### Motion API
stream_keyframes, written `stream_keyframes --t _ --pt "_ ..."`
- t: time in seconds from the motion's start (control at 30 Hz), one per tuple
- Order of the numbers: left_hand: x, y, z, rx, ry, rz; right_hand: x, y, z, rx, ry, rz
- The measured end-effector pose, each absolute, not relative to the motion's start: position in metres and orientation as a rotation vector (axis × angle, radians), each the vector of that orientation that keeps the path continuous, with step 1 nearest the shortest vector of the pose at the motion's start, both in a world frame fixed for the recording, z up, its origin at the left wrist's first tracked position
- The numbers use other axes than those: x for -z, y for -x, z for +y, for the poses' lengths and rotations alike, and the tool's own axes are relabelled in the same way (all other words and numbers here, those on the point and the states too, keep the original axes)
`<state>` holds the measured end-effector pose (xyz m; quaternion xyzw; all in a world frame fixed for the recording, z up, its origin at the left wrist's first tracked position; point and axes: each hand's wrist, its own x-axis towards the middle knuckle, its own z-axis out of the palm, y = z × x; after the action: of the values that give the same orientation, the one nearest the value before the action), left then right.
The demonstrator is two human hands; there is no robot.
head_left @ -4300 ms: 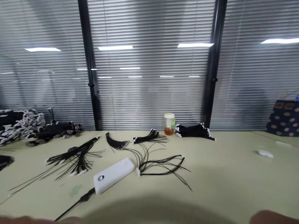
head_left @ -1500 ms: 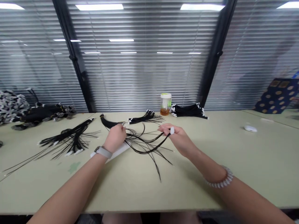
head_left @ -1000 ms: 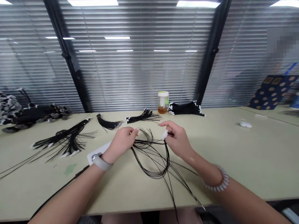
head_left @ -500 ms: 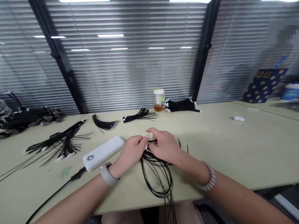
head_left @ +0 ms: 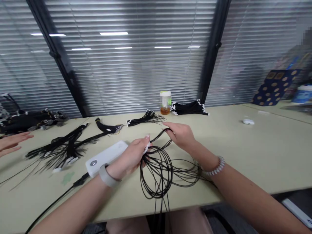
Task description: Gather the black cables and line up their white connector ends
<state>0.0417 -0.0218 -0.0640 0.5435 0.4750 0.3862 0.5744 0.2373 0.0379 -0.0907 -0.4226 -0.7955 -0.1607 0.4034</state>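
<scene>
Bundle [head_left: 103, 126] behind pwr bank [head_left: 107, 157], co-worker's hand [head_left: 12, 141] L; R of bank, L hand [head_left: 133, 154] pinches harness [head_left: 147, 149], R hand [head_left: 182, 136] its wires [head_left: 159, 133].

Light is even, glare strips [head_left: 113, 33] streak the blinds [head_left: 141, 74], details look soft.

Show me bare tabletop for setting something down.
Widest bare patch: right of the right forearm, between the white case and the table's front edge. Crowded: centre, under the black wires, and left, around wire bundles, the white device and another person's hand.
</scene>
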Motion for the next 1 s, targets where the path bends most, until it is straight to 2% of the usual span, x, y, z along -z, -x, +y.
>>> stream_keyframes --t 0.17,0.3,0.57,0.67,0.87,1.0 --pt "0.073 -0.039 -0.013 -1.102 -1.277 1.09 0.074 -0.232 0.018 0.478 0.849 -1.915" --pt "0.082 -0.034 -0.003 -1.288 -1.362 1.138 0.059 -0.226 -0.008 0.402 0.695 -2.026" --pt "0.085 -0.029 -0.001 -1.468 -1.521 1.243 0.055 -0.219 -0.02 0.077 1.015 -2.304" --pt "0.085 -0.03 -0.002 -1.512 -1.559 1.246 0.056 -0.219 -0.023 0.142 1.012 -2.304" --pt "0.085 -0.03 -0.002 -1.586 -1.558 1.311 0.058 -0.22 -0.032 0.545 0.949 -2.128" --pt "0.087 -0.03 -0.002 -1.589 -1.61 1.303 0.059 -0.217 -0.029 0.355 0.911 -2.315"
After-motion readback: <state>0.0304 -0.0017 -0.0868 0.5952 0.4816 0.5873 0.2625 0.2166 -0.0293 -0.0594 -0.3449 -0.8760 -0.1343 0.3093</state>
